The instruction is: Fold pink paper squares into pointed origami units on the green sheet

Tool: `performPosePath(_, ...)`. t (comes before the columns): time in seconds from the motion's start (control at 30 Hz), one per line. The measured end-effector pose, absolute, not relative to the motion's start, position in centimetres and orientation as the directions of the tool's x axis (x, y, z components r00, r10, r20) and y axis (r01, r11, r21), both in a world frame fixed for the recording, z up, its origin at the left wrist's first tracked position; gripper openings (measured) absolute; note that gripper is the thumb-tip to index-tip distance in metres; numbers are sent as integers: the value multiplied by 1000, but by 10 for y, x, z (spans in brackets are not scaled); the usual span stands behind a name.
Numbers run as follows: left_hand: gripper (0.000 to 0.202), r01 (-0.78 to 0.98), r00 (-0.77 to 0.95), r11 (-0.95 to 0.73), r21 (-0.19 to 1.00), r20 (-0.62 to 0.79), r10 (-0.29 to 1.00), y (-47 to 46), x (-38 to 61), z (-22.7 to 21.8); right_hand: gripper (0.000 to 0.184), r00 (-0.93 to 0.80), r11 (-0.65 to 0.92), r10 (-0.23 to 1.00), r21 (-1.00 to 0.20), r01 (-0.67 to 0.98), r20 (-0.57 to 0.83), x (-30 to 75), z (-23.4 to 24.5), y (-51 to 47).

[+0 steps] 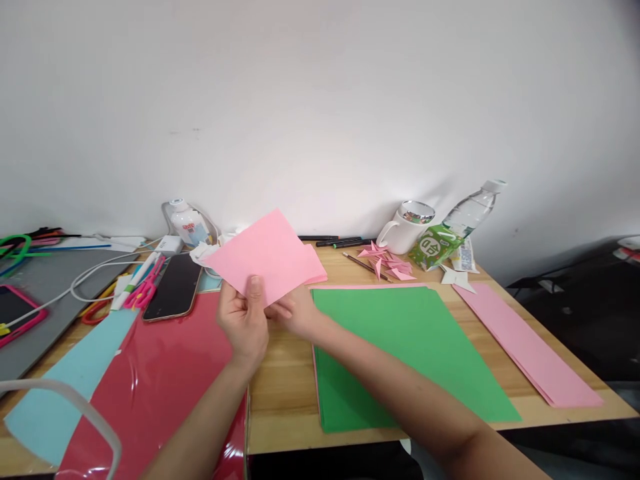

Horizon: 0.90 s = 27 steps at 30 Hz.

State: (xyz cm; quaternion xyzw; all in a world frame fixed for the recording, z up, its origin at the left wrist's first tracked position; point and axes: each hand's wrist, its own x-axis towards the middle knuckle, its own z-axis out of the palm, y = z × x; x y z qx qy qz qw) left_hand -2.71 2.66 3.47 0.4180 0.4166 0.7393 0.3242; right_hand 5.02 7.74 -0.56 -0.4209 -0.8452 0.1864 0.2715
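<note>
A square sheet of pink paper [267, 250] is held up above the table, tilted so one corner points up. My left hand [245, 320] grips its lower edge, thumb on the front face. My right hand [295, 313] is at the lower right corner, partly behind the sheet; its fingers are bent and mostly hidden, and whether they pinch the paper is unclear. More pink paper [315, 263] shows behind the sheet on the right. Beneath my right forearm lies a stack of green paper [400, 347]. A red plastic-covered folder [175, 373] is below my left forearm.
Pink strips [530, 347] lie at the right edge. Folded pink paper pieces [387, 260], black pens [345, 242], a white mug [405, 227], a green carton [436, 247] and a leaning water bottle [473, 210] line the wall. A phone [174, 287] and pink scissors [145, 287] sit left.
</note>
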Motion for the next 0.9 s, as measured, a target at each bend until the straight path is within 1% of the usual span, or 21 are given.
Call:
performPosePath(0.1, 22, -187, -366, -413, 891, 327, 871, 23, -25, 38, 24, -465, 520, 836, -692, 500, 292, 97, 11, 77)
performPosePath(0.13, 23, -192, -359, -403, 895, 318, 878, 22, -25, 38, 26, -457, 491, 842, -759, 427, 287, 114, 15, 75)
performPosePath(0.17, 24, -195, -350, -389, 900, 307, 885, 22, -25, 38, 28, -418, 352, 875, -914, 201, 245, 130, 19, 73)
performPosePath(0.2, 24, -197, -333, -373, 906, 296, 895, 23, -25, 37, 35, -388, 195, 904, -981, -1, 180, 144, 21, 71)
performPosePath(0.23, 24, -197, -311, -359, 912, 289, 905, 23, -25, 36, 43, -360, 69, 926, -989, -129, 112, 156, 23, 67)
performPosePath(0.27, 24, -194, -286, -347, 918, 286, 915, 24, -25, 34, 46, -331, -8, 941, -978, -207, 63, 166, 24, 64)
performPosePath(0.3, 23, -187, -258, -337, 923, 285, 923, 25, -24, 33, 46, -311, -46, 950, -967, -249, 35, 172, 23, 60)
performPosePath(0.4, 20, -153, -189, -318, 936, 288, 939, 26, -23, 28, 42, -250, -30, 967, -960, -278, 43, 178, 19, 52)
performPosePath(0.5, 19, -112, -168, -297, 948, 277, 946, 28, -22, 25, 43, -209, -1, 975, -947, -321, 70, 174, 12, 52)
performPosePath(0.63, 18, -96, -142, -242, 966, 227, 963, 32, -22, 22, 40, -142, -6, 989, -945, -328, 43, 167, 8, 56)
performPosePath(0.7, 19, -122, -84, -175, 977, 166, 983, 34, -22, 22, 41, -85, -7, 996, -951, -308, 21, 165, 7, 56)
performPosePath(0.77, 20, -164, 17, -62, 985, 65, 998, 36, -22, 23, 41, -42, -9, 999, -954, -301, 4, 165, 6, 55)
performPosePath(0.83, 23, -195, 102, 54, 979, -35, 994, 38, -22, 23, 41, -17, -6, 1000, -956, -294, -1, 166, 6, 54)
performPosePath(0.9, 26, -208, 146, 124, 970, -94, 985, 40, -23, 24, 41, -10, -1, 1000, -959, -282, 2, 167, 7, 53)
